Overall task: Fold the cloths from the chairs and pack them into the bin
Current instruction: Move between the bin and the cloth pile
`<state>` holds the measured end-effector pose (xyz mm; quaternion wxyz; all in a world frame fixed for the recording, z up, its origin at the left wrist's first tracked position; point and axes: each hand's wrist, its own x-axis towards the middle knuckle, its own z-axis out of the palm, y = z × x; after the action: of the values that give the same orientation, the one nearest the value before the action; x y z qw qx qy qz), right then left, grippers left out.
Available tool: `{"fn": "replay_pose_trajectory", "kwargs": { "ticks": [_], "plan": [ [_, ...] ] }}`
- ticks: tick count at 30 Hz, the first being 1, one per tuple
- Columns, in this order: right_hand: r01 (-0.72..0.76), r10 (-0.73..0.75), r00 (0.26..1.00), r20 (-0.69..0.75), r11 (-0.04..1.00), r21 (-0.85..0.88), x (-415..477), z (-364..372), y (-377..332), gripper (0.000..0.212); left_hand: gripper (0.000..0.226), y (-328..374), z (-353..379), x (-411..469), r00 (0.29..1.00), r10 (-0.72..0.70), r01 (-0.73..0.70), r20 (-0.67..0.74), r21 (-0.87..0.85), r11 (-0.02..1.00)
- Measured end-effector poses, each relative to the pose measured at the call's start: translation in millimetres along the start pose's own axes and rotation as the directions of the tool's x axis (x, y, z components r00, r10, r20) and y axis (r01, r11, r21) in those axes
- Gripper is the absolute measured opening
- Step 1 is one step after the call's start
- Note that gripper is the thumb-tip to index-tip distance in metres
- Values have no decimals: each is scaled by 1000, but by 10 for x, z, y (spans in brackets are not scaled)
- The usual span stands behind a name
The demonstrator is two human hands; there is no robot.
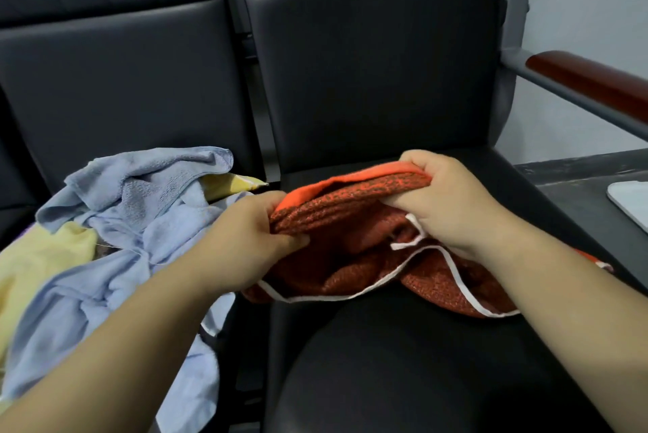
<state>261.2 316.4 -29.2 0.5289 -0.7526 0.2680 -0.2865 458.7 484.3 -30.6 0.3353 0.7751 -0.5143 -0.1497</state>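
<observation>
Over the chair seat (403, 362), both hands' grip holds the orange cloth (350, 201) edge.

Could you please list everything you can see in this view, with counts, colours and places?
orange-red knitted cloth with white edging: one, orange-red, on the right chair's seat, partly lifted.
light blue terry cloth: count unclear, light blue, crumpled on the left chair.
pale yellow cloth: count unclear, yellow, tangled among the blue.
black padded chairs: at least two, black, side by side.
reddish-brown wooden armrest: one, on a grey frame, far right.
white flat object: one, white, right edge, on a dark surface, cut off.
left grip: one, bare hand, holds the orange-red cloth's left end.
right grip: one, bare hand, holds its right end.
</observation>
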Motion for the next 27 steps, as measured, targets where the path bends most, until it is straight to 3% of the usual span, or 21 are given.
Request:
{"fn": "replay_pose_trajectory", "kwargs": {
  "ticks": [2, 4, 6, 7, 9, 12, 14, 16, 18, 21, 22, 24, 26, 27],
  "plan": [
    [-32, 19, 989, 148, 996, 87, -41, 13, -41, 24, 25, 6, 8, -13, 998, -14, 8, -61, -95, 995],
    [-31, 82, 967, 241, 978, -207, -38, -5, -21, 27, 26, 55, 10, -21, 988, -96, 53, -117, -321, 946],
    [31, 129, 963, 235, 816, -577, -7, 0, 33, 19, 17, 149, 3, -45, 984, -153, 89, -96, -479, 873],
    [42, 127, 968, 216, 767, -641, 2, 6, 40, 16, 16, 208, -6, -68, 988, -145, 99, -59, -484, 870],
    [22, 80, 987, 136, 784, -621, 13, -12, 50, 20, 25, 243, -31, -90, 995, -93, 101, 39, -390, 915],
    [5, -13, 1000, -19, 921, -390, 34, -76, 74, 9, 20, 219, -10, -96, 991, -95, 106, 93, -123, 987],
    [15, -16, 1000, -2, 989, -149, 11, -84, 48, 12, 10, 168, 33, -95, 992, -104, 114, 64, -178, 977],
    [11, -11, 992, 123, 1000, -1, -39, -90, 8, 25, 13, 147, 56, -72, 987, -157, 153, 24, -415, 897],
    [-28, 56, 964, 260, 994, -109, -76, -93, -21, 35, 18, 143, 39, -23, 974, -224, 156, -43, -588, 794],
    [-30, 176, 953, 248, 867, -498, -27, -79, 56, 32, 19, 154, 18, 15, 968, -237, 114, -81, -702, 703],
    [-30, 183, 959, 217, 827, -562, -10, -65, 75, 27, 23, 158, 7, 6, 974, -216, 113, -68, -684, 721],
    [-26, 129, 982, 136, 811, -585, 7, -69, 87, 15, 31, 170, -6, -28, 996, -85, 72, -8, -453, 889],
    [-31, 69, 995, 65, 884, -466, 9, -91, 73, 8, 23, 170, 7, -65, 996, -23, 35, 84, -143, 989],
    [-25, 49, 997, 53, 924, -381, 13, -102, 71, 10, 19, 174, 18, -62, 994, -35, 43, 102, -81, 996]
  ]
}}
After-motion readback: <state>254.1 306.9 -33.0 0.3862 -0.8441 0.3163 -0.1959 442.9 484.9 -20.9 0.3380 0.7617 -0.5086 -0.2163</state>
